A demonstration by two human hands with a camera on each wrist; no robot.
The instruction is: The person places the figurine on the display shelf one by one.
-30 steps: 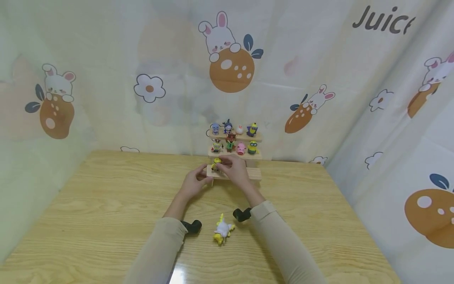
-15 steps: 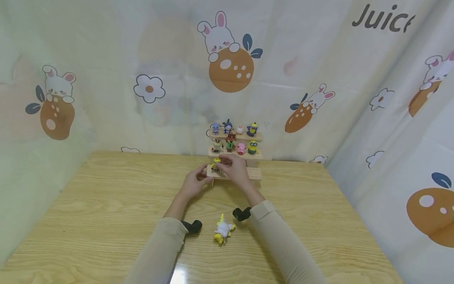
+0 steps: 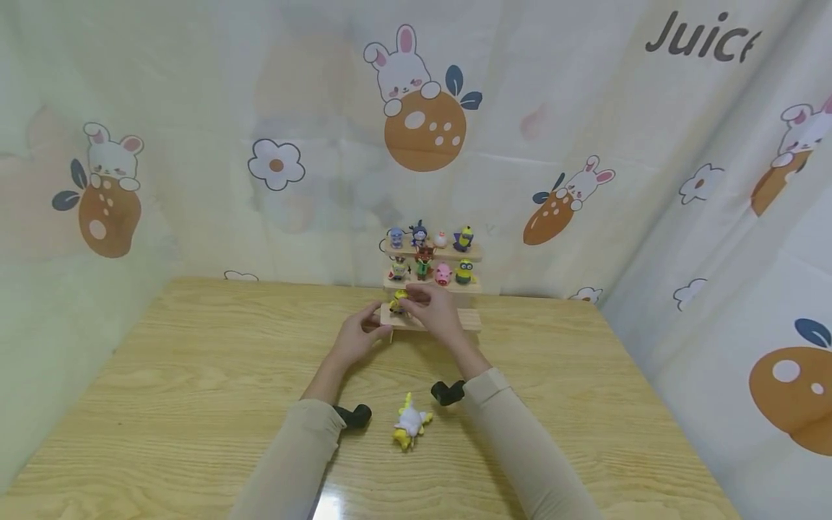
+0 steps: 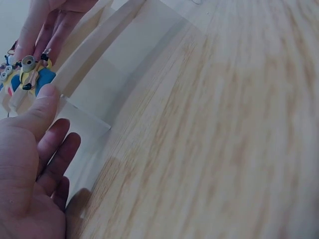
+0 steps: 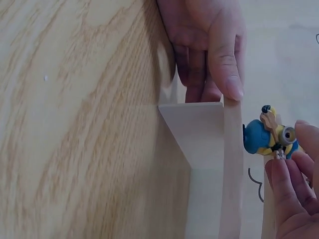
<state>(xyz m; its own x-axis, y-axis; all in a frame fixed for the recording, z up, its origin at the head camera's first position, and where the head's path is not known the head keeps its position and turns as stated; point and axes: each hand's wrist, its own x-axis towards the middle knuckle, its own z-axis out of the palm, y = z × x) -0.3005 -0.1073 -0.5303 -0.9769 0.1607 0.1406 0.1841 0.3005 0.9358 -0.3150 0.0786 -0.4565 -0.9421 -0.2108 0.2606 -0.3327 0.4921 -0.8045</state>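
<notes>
My right hand (image 3: 434,312) pinches a small yellow minion figurine (image 5: 256,137) at its head, between thumb and fingers. The figurine has blue overalls, one goggle eye and a small brown guitar. It stands upright at the left end of the lowest tier of a wooden display shelf (image 3: 468,320), its feet at the board. My left hand (image 3: 356,338) holds that tier's left end, thumb (image 4: 47,94) on the front edge and other fingers curled beneath it. A white-and-yellow figurine (image 3: 411,421) lies on the table between my forearms.
Several figurines stand on the upper two tiers, among them a pink pig (image 3: 443,274), a fox (image 3: 424,263) and another minion (image 3: 464,272). A patterned curtain (image 3: 312,209) hangs behind the wooden table (image 3: 195,375). Black wrist mounts (image 3: 448,393) sit under both cuffs.
</notes>
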